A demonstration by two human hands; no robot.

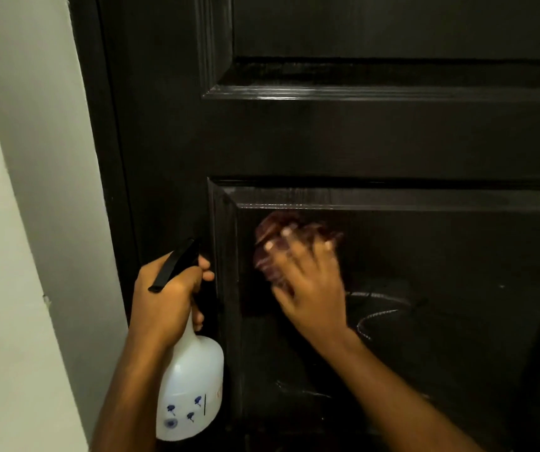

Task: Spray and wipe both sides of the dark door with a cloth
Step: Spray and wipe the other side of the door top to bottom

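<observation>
Wiping, by the look of it, on this face of the dark door [327,141]. Reddish cloth [270,230] bunched against the upper left corner of the lower panel [441,262], pressed there under the right hand [311,288], fingers spread and fairly straight rather than wrapped round it. Both blurred, so probably mid-stroke.

Left hand [164,295] just left of the lower panel, over the door's stile, curled round the neck of a white spray bottle [190,386]. Black trigger head [177,262] tipped up toward the panel's corner, bottle body hanging below the fist. Pale chalky loops [376,308] within the lower panel, to the right of the cloth and lower down, not yet rubbed out. Light wall [17,223] well left of the lower panel, beyond the door's edge.

Judged stage: early to middle, with this face only partly done and the far side of the door out of view.

Next move, as a guess: carry the cloth right and down across the lower panel onto the chalky loops, pressing firmly in overlapping passes. Work into the moulded groove round the lower panel, a likely trap for dirt. Spray afresh against any smearing. Bottle best kept clear of the wiping arm.
</observation>
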